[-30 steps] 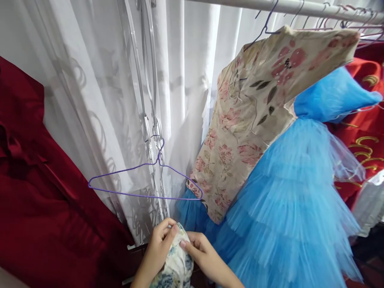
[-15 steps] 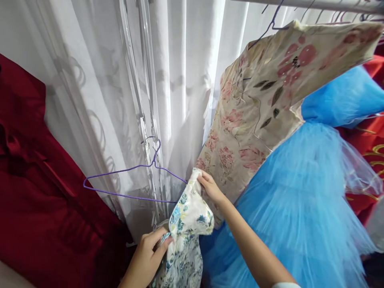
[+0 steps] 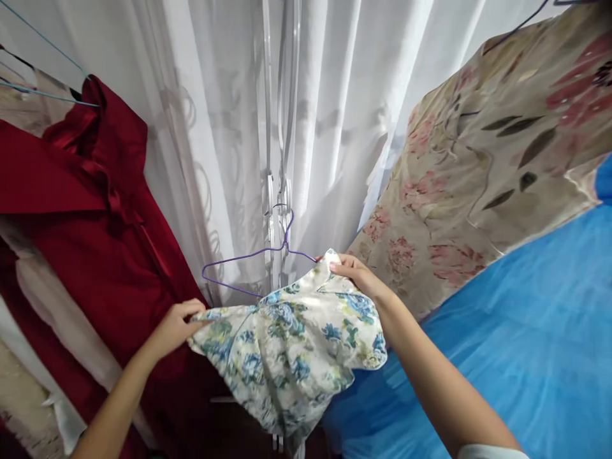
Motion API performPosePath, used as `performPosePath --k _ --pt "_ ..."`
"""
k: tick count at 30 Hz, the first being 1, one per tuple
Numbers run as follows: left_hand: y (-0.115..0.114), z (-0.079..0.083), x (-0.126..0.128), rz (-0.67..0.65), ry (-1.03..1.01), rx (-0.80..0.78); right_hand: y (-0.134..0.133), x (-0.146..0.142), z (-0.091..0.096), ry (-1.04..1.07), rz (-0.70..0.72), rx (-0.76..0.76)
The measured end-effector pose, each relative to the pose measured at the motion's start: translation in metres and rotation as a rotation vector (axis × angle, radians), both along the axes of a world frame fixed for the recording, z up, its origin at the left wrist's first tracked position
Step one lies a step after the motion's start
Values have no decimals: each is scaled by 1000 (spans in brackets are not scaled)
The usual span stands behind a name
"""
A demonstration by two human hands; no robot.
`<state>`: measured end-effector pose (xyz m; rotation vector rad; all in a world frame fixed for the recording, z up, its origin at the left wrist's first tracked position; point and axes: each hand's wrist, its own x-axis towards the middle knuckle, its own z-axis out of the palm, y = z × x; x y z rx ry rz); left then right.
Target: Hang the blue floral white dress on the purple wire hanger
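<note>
A white garment with blue flowers (image 3: pixel 291 344) is stretched between my two hands. My left hand (image 3: pixel 174 326) pinches its left edge, close against a dark red dress (image 3: pixel 90 236). My right hand (image 3: pixel 356 274) pinches the upper right corner, right beside the tip of a purple wire hanger (image 3: pixel 248 271). The hanger hangs from a clear plastic strip (image 3: pixel 280 166) in front of the white curtain, and its right arm is hidden behind the garment.
A sheer white curtain (image 3: pixel 325 115) fills the back. A cream dress with pink flowers (image 3: pixel 488 166) hangs at the right over blue tulle (image 3: pixel 516 331). More clothes on light blue hangers (image 3: pixel 33 89) sit at the far left.
My hands have moved apart and spread the blue-flowered garment wide. It has risen up to the purple hanger. The view has moved closer and swung left.
</note>
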<state>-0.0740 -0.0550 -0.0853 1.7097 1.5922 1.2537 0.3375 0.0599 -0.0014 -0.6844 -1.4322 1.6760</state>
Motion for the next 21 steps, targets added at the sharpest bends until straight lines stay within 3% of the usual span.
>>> performPosePath --k 2,5,7,10,12,15,21 --pt "14 15 -31 -27 209 64 0 0 4 -24 15 -2" --pt "38 47 -53 111 429 157 -3 -4 7 -29 57 -13" --pt "56 69 -47 178 481 195 -5 -8 9 -27 46 -24" --pt "80 92 -17 129 386 230 -6 -11 10 -31 -8 -37" --pt "90 99 7 68 349 250 -9 -10 6 -56 -25 -36" --pt "90 97 31 173 419 260 -21 -4 -10 -119 -114 20" --pt "58 93 51 183 451 260 -64 8 -51 -207 -499 379"
